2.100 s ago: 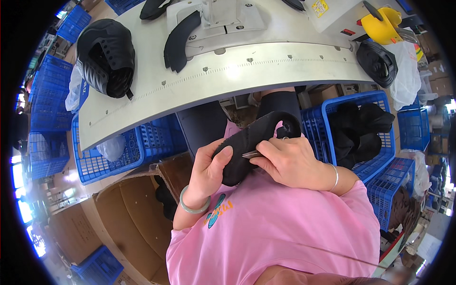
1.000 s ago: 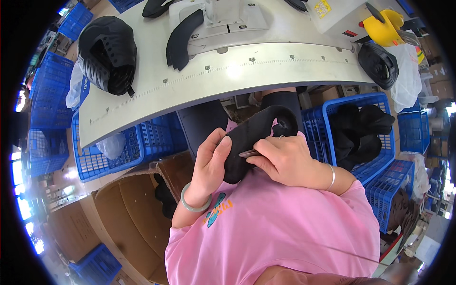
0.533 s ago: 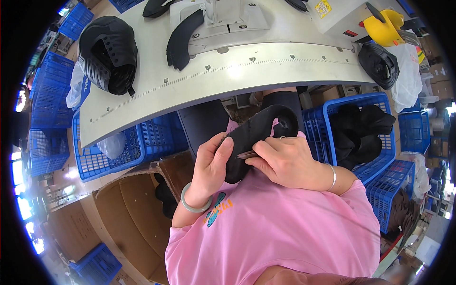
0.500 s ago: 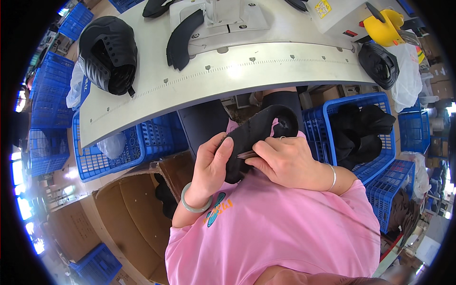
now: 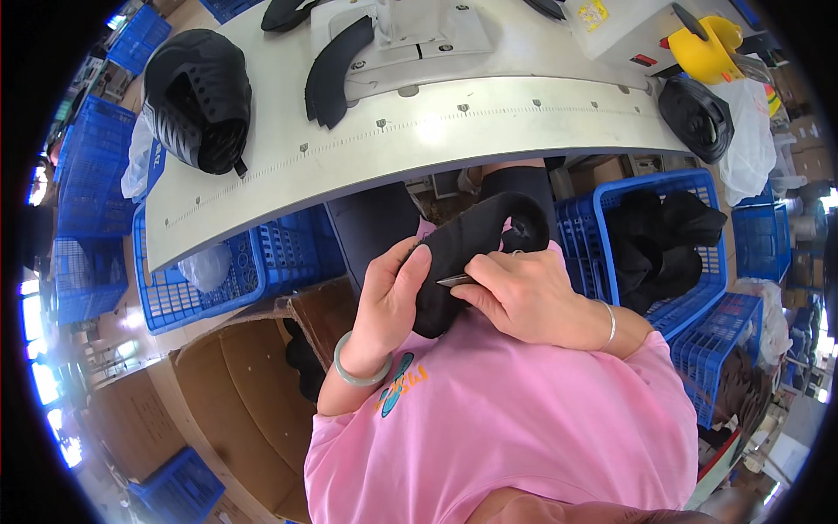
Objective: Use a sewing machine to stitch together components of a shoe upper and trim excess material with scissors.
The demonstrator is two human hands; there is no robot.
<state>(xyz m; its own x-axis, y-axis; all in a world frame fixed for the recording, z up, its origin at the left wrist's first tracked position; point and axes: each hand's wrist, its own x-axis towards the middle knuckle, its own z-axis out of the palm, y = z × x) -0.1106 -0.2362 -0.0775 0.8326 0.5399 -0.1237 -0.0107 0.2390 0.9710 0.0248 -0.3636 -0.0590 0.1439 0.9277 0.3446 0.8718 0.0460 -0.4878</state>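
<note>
In front of my chest, above my lap, is a soft black shoe upper (image 5: 463, 236), with a rounded, hollow end at the right. My left hand (image 5: 388, 293) is closed on its left edge, thumb on top and fingers behind. Pinched in my right hand (image 5: 515, 293) is a small pointed metal tool (image 5: 453, 280), perhaps thread snips; most of it is hidden in the fingers. Its tip lies against the black material, close to my left thumb. The right knuckles rest over the upper's near side.
A white worktable (image 5: 419, 122) with a ruler scale curves ahead. On it are a black shoe (image 5: 196, 100), a curved black piece (image 5: 339, 74) and a yellow holder (image 5: 705, 52). A blue crate (image 5: 602, 244) of black pieces stands right; an open cardboard box (image 5: 244, 393) is at left.
The metal tool's two prongs, slightly apart before, now look closed together, and the tip has shifted a little. The left hand and the upper have barely moved.
</note>
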